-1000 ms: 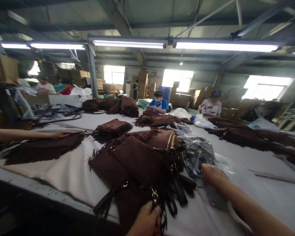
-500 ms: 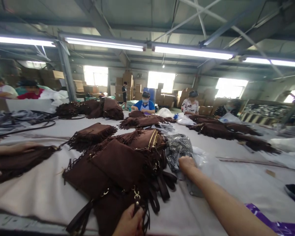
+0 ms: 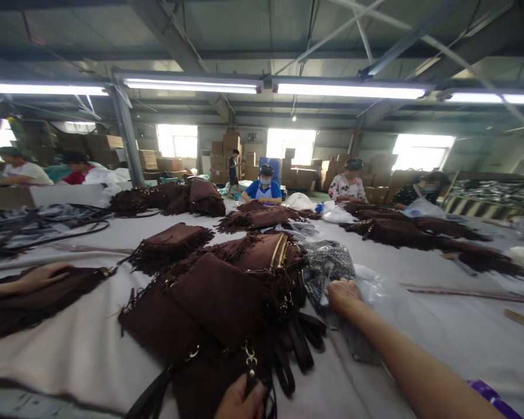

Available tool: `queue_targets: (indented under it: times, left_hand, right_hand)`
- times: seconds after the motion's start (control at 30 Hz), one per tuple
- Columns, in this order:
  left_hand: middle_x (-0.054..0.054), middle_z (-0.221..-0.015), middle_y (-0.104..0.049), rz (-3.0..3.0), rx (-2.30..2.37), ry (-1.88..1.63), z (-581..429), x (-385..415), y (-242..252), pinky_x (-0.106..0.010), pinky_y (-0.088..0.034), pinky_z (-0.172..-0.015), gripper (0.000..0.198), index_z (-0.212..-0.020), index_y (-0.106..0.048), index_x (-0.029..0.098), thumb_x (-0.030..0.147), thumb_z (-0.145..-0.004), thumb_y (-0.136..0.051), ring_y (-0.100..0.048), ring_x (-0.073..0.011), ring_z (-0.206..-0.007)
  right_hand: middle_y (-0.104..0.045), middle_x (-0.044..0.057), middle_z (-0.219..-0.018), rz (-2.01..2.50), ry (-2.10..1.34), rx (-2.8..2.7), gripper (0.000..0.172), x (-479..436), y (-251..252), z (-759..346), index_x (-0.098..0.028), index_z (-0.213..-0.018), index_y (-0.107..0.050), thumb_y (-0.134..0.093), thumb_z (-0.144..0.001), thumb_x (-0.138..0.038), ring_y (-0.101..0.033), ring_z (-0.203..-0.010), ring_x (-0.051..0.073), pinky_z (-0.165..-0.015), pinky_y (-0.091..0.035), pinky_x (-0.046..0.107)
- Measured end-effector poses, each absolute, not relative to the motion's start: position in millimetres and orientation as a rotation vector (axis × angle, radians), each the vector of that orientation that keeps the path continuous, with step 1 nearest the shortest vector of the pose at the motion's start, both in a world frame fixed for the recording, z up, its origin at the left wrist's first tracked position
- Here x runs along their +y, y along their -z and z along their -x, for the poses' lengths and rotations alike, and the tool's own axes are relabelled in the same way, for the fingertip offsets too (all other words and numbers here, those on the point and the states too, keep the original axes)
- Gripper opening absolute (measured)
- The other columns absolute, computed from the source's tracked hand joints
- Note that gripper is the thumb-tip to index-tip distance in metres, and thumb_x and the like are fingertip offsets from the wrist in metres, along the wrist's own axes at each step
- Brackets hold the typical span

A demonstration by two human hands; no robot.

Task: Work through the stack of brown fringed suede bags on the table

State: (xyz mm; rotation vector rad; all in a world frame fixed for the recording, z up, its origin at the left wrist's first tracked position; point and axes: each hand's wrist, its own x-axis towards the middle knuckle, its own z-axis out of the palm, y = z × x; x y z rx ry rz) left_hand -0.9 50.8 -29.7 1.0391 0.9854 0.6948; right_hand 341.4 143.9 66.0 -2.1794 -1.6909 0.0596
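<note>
In the head view my left hand (image 3: 241,400) is closed around the dark strap (image 3: 250,381) of a brown bag, just below its gold swivel clasp (image 3: 250,354). The brown fringed bags (image 3: 218,297) lie in an overlapping pile in front of me, with gold zips and loose straps showing. My right hand (image 3: 344,295) is closed at the near edge of a black-and-white speckled bundle (image 3: 327,262) in clear plastic. What its fingers hold is hidden.
At the left, another person's hand (image 3: 48,276) rests on a brown bag (image 3: 30,299). More bag piles (image 3: 402,230) lie across the white-covered table (image 3: 419,326). Co-workers (image 3: 264,189) sit along the far side. Something purple (image 3: 491,398) is at the lower right.
The whole view has shifted slightly, so things sit further right. My two hands keep their places at the strap and the speckled bundle. At the left, only one of the other person's hands now shows.
</note>
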Motion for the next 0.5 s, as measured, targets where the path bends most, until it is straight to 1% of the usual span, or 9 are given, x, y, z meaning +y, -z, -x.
queue_targets:
  times: [0.07,0.13,0.2,0.27,0.33,0.4,0.47,0.5]
  left_hand:
    - [0.008,-0.046,-0.041,-0.999,0.980,-0.675,-0.8,47.6,30.8,-0.020,-0.023,-0.039,0.065,-0.070,-0.047,0.020,0.079,-0.051,-0.067,-0.031,-0.0050,-0.037]
    - [0.009,-0.046,-0.041,-0.946,0.964,-0.667,-1.8,42.2,26.6,-0.020,-0.025,-0.036,0.064,-0.071,-0.044,0.021,0.078,-0.052,-0.066,-0.030,-0.0051,-0.035]
    - [0.009,-0.049,-0.042,-0.917,0.950,-0.681,-1.0,35.9,17.5,-0.020,-0.027,-0.035,0.058,-0.072,-0.043,0.021,0.072,-0.058,-0.068,-0.030,-0.0047,-0.034]
    - [0.008,-0.054,-0.045,-0.906,0.951,-0.689,1.3,30.3,6.6,-0.019,-0.027,-0.035,0.050,-0.074,-0.045,0.020,0.063,-0.065,-0.069,-0.031,-0.0042,-0.036]
    - [0.004,-0.060,-0.052,-0.897,0.948,-0.672,3.9,26.0,-2.9,-0.018,-0.028,-0.036,0.043,-0.075,-0.048,0.018,0.055,-0.069,-0.069,-0.033,-0.0038,-0.038]
    - [-0.002,-0.072,-0.060,-0.893,0.923,-0.631,5.7,22.5,-9.6,-0.019,-0.029,-0.037,0.039,-0.078,-0.052,0.015,0.051,-0.072,-0.068,-0.035,-0.0036,-0.041]
    - [-0.007,-0.083,-0.064,-0.889,0.885,-0.598,6.5,19.0,-14.7,-0.019,-0.031,-0.040,0.040,-0.085,-0.056,0.013,0.050,-0.073,-0.067,-0.038,-0.0037,-0.044]
    - [-0.008,-0.085,-0.064,-0.886,0.868,-0.587,6.7,17.1,-17.0,-0.019,-0.032,-0.040,0.042,-0.087,-0.057,0.012,0.050,-0.073,-0.068,-0.039,-0.0039,-0.046]
  right_hand:
    - [-0.064,0.012,-0.063,2.170,-0.125,-1.709,0.020,128.0,-73.6,-343.5,-0.017,-0.049,-0.056,-0.063,-0.068,-0.020,-0.062,-0.077,0.026,-0.074,-0.042,0.038]
    - [-0.061,0.006,-0.059,2.130,-0.208,-1.724,0.023,104.7,-80.2,-341.6,-0.018,-0.053,-0.056,-0.058,-0.074,-0.027,-0.059,-0.067,0.020,-0.066,-0.042,0.032]
    - [-0.058,0.001,-0.059,2.079,-0.288,-1.723,0.029,74.5,-82.7,-332.3,-0.018,-0.060,-0.057,-0.052,-0.082,-0.036,-0.055,-0.061,0.016,-0.060,-0.041,0.027]
    - [-0.058,-0.001,-0.060,1.954,-0.448,-1.626,0.035,40.8,-78.4,-313.0,-0.018,-0.067,-0.058,-0.048,-0.085,-0.046,-0.053,-0.059,0.014,-0.057,-0.041,0.025]
    - [-0.062,0.001,-0.068,1.727,-0.680,-1.447,0.036,8.3,-66.8,-283.9,-0.018,-0.067,-0.057,-0.053,-0.083,-0.050,-0.055,-0.063,0.014,-0.060,-0.043,0.024]
    - [-0.067,0.004,-0.080,1.516,-0.864,-1.311,0.038,-19.7,-50.7,-247.8,-0.018,-0.060,-0.052,-0.059,-0.081,-0.049,-0.059,-0.074,0.017,-0.067,-0.045,0.025]
    - [-0.068,0.007,-0.090,1.429,-0.952,-1.284,0.039,-41.8,-35.2,-209.9,-0.019,-0.057,-0.047,-0.061,-0.081,-0.046,-0.061,-0.082,0.019,-0.073,-0.047,0.028]
    - [-0.068,0.008,-0.095,1.413,-0.972,-1.300,0.038,-50.9,-29.2,-192.0,-0.019,-0.058,-0.047,-0.061,-0.082,-0.044,-0.062,-0.083,0.020,-0.074,-0.048,0.029]
